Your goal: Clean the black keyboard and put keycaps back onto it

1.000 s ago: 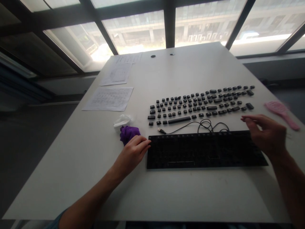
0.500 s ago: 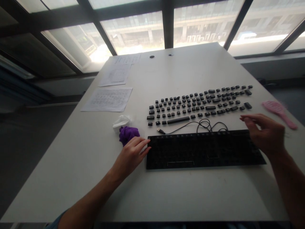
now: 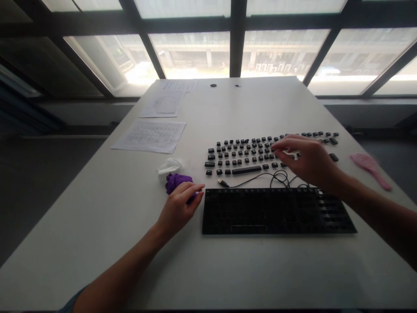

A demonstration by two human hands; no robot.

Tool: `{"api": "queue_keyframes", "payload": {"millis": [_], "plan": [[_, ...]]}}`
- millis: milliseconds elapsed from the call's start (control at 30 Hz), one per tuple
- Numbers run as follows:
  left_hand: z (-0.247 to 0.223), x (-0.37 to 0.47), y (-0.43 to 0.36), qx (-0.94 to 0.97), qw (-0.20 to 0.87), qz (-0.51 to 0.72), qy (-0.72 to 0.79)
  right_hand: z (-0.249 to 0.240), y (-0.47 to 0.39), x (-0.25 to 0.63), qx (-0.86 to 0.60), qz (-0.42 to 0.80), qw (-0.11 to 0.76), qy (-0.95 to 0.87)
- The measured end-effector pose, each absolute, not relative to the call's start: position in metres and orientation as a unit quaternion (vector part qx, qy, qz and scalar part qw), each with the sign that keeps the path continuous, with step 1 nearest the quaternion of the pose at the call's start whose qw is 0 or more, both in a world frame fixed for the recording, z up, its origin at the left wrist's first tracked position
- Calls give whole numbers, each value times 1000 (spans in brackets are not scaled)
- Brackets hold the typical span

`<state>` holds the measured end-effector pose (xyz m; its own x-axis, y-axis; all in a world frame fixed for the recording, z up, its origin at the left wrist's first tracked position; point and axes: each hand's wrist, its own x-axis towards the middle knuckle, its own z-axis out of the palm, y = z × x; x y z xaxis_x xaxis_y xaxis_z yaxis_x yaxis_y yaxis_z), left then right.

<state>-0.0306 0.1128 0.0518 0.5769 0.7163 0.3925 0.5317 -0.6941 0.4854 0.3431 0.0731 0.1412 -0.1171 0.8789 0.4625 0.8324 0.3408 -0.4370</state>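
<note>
A black keyboard base [image 3: 276,213] lies flat on the white table, its upper edge away from me. Behind it, loose black keycaps [image 3: 210,164] are laid out in rows, with the long space bar [image 3: 246,170] in the nearest one. My left hand [image 3: 182,202] is at the base's upper left corner, fingers apart and holding nothing. Over the right part of the keycap rows hovers my right hand [image 3: 301,154], thumb and forefinger slightly apart, nothing visible between them. It covers several keycaps.
A black cable [image 3: 257,176] with a USB plug [image 3: 223,183] coils between base and keycaps. Purple cloth [image 3: 177,181] and white crumpled plastic [image 3: 169,167] lie beside my left hand. A pink hairbrush [image 3: 371,168] is at the right edge; printed sheets [image 3: 151,137] lie far left.
My right hand has moved left from the base's right end to above the keycaps, its fingers loosening slightly. My left hand has shifted slightly off the base's corner. The view has tilted.
</note>
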Motion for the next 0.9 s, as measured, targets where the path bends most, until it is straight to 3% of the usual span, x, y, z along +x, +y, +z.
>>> {"api": "queue_keyframes", "payload": {"millis": [100, 267, 500, 733, 900], "plan": [[45, -29, 113, 864, 182, 307, 355, 129, 135, 305, -551, 79, 294, -777], [44, -28, 110, 852, 197, 343, 342, 91, 227, 256, -576, 61, 149, -802], [45, -30, 108, 836, 220, 381, 327, 65, 279, 239, -577, 58, 68, -811], [47, -31, 109, 828, 248, 387, 323, 58, 287, 238, -580, 64, 40, -811], [47, -32, 110, 825, 252, 386, 326, 71, 274, 241, -585, 57, 91, -804]]}}
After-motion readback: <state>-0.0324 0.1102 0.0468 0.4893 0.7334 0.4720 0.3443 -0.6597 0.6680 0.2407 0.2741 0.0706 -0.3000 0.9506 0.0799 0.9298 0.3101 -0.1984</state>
